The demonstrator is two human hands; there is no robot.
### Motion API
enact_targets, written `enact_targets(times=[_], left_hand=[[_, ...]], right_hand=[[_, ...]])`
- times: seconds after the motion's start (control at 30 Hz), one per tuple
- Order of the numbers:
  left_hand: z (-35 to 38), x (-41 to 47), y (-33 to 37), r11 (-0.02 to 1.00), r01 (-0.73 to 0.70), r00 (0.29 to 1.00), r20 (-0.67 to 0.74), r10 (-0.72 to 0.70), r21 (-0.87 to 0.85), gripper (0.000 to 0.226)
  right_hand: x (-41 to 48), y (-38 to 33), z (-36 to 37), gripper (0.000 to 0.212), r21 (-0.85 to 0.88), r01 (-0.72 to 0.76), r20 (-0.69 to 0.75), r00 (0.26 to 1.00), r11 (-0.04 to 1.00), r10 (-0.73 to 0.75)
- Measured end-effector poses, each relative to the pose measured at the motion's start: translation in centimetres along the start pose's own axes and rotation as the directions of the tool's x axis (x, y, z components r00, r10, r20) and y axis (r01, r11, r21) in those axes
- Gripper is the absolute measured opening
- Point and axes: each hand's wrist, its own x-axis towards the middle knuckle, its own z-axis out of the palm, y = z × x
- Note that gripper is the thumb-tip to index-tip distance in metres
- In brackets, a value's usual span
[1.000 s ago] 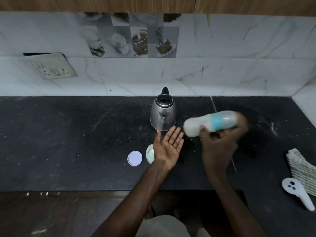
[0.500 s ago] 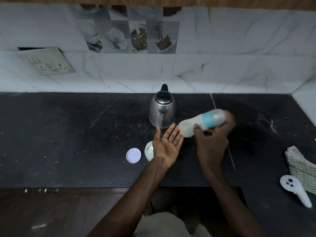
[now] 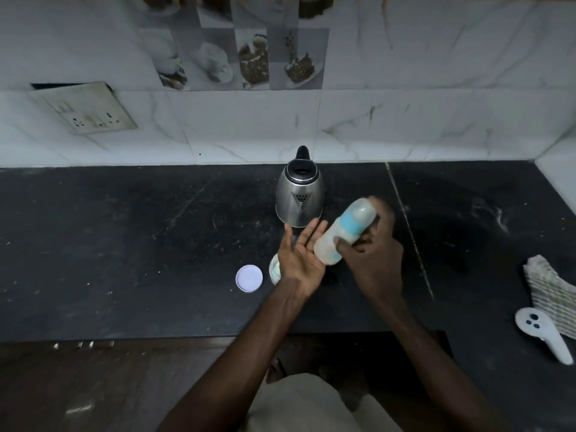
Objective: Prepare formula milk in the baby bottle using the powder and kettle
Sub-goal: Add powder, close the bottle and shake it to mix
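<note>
Right hand (image 3: 371, 257) keeps its grip clamped on the milky blue-ringed baby bottle (image 3: 339, 235), now tipped onto the spread left hand (image 3: 302, 257). Mixing seems underway.

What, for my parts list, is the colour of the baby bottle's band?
Light blue: the band on the baby bottle, head view.

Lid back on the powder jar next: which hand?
Left, likely. The left hand is open, holds nothing, right by the jar and lid; the right hand grips the bottle.
</note>
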Motion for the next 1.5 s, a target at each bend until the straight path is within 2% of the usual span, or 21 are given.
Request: enact_targets(times=[0.03, 0.07, 0.17, 0.23, 0.4, 0.57, 0.77, 1.13, 1.33, 1.5], left_hand=[[-0.3, 0.1, 0.1, 1.000, 0.000, 1.000, -0.010, 0.000, 0.007, 0.074], [-0.4, 0.1, 0.5, 1.000, -0.010, 1.000, -0.027, 0.011, 0.029, 0.074], [-1.3, 0.3, 2.0, 0.992, -0.069, 0.996, -0.044, 0.074, 0.107, 0.072], [-2.5, 0.2, 3.0, 0.986, -0.096, 0.991, -0.077, 0.107, 0.133, 0.071], [-4.6, 0.3, 5.0, 0.980, -0.155, 0.975, -0.140, 0.172, 0.124, 0.071], [-5.5, 0.4, 5.8, 0.981, -0.173, 0.967, -0.174, 0.186, 0.084, 0.069], [-5.8, 0.4, 5.6, 0.983, -0.173, 0.967, -0.179, 0.180, 0.057, 0.068], [-6.5, 0.7, 6.0, 0.983, -0.171, 0.961, -0.209, 0.182, 0.068, 0.062], [-7.2, 1.5, 6.9, 0.968, -0.145, 0.917, -0.339, 0.209, 0.205, 0.038], [-7.5, 1.8, 7.2, 0.948, -0.153, 0.867, -0.423, 0.264, 0.278, 0.037]], right_hand=[[-0.2, 0.7, 0.2, 0.094, -0.039, -0.014, 0.052, 0.999, 0.999, 0.016], [-0.2, 1.3, 0.2, 0.094, -0.043, -0.042, 0.043, 0.998, 0.998, 0.044], [0.8, 3.0, 0.0, 0.091, 0.055, -0.105, -0.099, 0.989, 0.993, 0.110], [1.2, 4.4, 0.3, 0.091, 0.019, -0.130, -0.100, 0.986, 0.991, 0.132], [0.9, 9.1, 1.8, 0.101, -0.205, -0.177, 0.079, 0.977, 0.963, 0.196], [-0.3, 12.4, 3.8, 0.108, -0.364, -0.130, 0.288, 0.926, 0.922, 0.244], [-0.8, 14.0, 5.8, 0.102, -0.462, -0.032, 0.394, 0.888, 0.886, 0.238], [-1.9, 14.5, 6.3, 0.098, -0.508, -0.039, 0.378, 0.887, 0.860, 0.264], [-1.9, 14.8, 5.4, 0.105, -0.490, -0.103, 0.375, 0.872, 0.865, 0.316], [-1.9, 15.6, 5.0, 0.100, -0.458, -0.147, 0.344, 0.880, 0.877, 0.327]])
